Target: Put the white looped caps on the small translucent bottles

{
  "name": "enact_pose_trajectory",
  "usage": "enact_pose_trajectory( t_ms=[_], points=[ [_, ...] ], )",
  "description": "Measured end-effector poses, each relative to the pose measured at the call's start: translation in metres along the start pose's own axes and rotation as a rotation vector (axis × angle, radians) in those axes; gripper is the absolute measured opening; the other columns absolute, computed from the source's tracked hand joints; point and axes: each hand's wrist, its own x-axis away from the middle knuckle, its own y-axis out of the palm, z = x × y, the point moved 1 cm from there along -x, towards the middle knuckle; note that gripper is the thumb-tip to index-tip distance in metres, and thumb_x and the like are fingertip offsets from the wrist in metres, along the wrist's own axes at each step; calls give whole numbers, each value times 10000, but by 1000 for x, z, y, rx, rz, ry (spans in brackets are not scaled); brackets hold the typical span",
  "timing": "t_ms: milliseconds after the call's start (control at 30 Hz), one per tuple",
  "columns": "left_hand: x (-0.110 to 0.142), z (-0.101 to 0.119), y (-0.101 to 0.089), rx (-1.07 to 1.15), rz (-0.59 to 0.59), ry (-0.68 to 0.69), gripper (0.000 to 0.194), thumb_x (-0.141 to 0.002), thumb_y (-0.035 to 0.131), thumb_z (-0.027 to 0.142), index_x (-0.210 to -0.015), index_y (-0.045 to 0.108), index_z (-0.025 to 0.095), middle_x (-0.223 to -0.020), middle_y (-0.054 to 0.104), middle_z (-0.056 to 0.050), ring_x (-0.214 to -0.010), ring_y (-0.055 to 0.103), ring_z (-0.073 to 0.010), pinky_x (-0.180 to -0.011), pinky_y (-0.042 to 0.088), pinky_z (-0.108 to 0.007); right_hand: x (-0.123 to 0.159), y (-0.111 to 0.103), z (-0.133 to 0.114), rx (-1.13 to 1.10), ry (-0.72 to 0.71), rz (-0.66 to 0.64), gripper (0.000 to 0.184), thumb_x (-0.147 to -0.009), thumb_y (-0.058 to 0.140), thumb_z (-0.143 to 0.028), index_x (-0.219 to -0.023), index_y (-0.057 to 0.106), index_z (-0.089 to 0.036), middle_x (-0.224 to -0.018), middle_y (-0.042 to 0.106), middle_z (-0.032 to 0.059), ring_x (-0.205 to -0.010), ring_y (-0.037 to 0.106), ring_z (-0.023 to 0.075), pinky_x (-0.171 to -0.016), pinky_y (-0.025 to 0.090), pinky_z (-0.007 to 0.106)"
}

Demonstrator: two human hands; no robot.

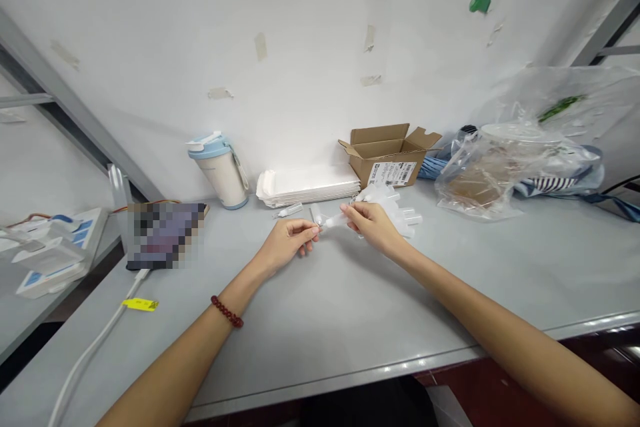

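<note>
My right hand [369, 221] is closed in a pinch around the back of a small translucent white bottle [334, 221]. The bottle lies level, its narrow end pointing left toward my left hand [293, 240]. Thumb and forefinger of that hand are pressed together at this narrow end, and what they grip is too small to make out. Just behind my left hand lies another small clear bottle [291, 210] with a thin tip. A small whitish piece [317, 213] lies beside it. Beyond my right hand is a pile of translucent bottles [407, 217], partly hidden by the hand.
A stack of white trays [310, 183] and an open cardboard box [387, 157] stand against the wall. Left of them are a cup [220, 170] and a propped device [167, 237] with a white cable [95, 347]. Clear plastic bags [480, 187] lie at the right.
</note>
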Motion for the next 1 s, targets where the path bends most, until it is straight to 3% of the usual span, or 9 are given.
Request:
enact_pose_trajectory(
  t_ms=[400, 733, 833, 900, 1000],
  points=[
    [6, 4, 5, -1, -17, 20, 249, -766, 605, 379, -724, 653, 138, -696, 664, -46, -539, 508, -96, -528, 411, -231, 3, 8, 6, 30, -20, -18, 457, -857, 425, -503, -528, 391, -188, -478, 398, -47, -459, 331, 82, -482, 269, 235],
    [4, 2, 6, -24, -52, 15, 214, -739, 627, 362, -726, 598, 151, -696, 644, -26, -548, 532, -104, -539, 421, -235, 6, 10, 0, 31, -40, -66, 449, -876, 412, -483, -539, 400, -187, -492, 403, -45, -478, 354, 88, -500, 283, 238],
    [2, 4, -8, -129, -164, 39, 243, -767, 596, 378, -691, 618, 148, -703, 636, -33, -572, 544, -114, -532, 411, -227, 8, 16, 0, 66, -66, -106, 399, -889, 404, -468, -634, 495, -175, -529, 458, -38, -503, 404, 99, -528, 313, 240],
    [1, 5, -25, -231, -238, 17, 291, -793, 557, 402, -706, 664, 146, -715, 655, -52, -569, 552, -123, -504, 396, -224, 7, 21, 0, 70, -63, -101, 325, -891, 415, -453, -860, 559, -163, -615, 529, -24, -547, 466, 115, -561, 352, 247],
    [-1, 5, -53, -326, -146, 8, 306, -778, 561, 418, -697, 694, 155, -697, 668, -53, -528, 538, -118, -494, 385, -224, 4, 31, 0, 56, -80, -75, 314, -886, 444, -369, -1109, 494, -154, -786, 595, 22, -692, 554, 145, -636, 419, 270]
  ],
)
